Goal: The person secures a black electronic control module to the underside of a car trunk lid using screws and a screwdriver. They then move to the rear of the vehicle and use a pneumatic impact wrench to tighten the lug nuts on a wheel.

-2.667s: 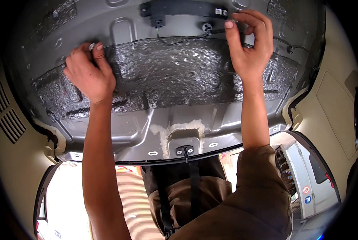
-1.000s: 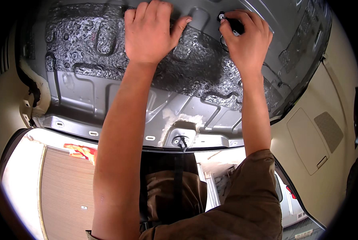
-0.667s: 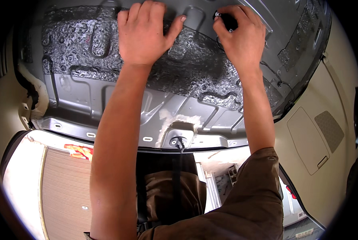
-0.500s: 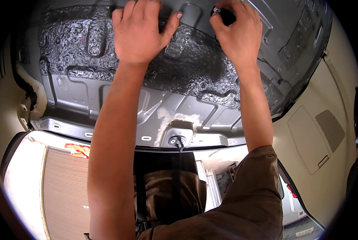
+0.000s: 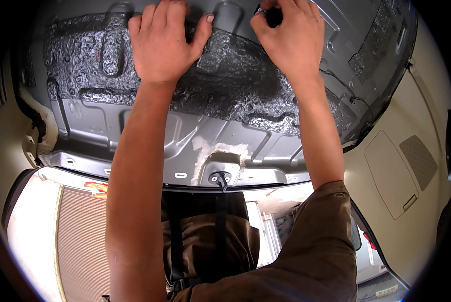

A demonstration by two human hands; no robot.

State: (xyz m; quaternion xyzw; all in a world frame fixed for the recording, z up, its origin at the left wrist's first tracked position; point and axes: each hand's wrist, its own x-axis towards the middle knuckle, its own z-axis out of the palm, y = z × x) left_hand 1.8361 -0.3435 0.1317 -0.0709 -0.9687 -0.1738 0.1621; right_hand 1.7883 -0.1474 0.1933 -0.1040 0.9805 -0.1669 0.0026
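Grey metal panel [image 5: 210,130], beige trim [image 5: 392,121]

White glare burns below, glints speckle the silvery padding [image 5: 230,75], edges bow

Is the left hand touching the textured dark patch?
Cannot tell. In the head view, the left hand overlaps the textured dark patch, but its palm side and any gap are hidden.

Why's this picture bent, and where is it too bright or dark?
Head view: fisheye lens bends straight edges; glare speckles the crinkled sheet; the lower-left background washes out; the dark piece at the right hand shows little detail.
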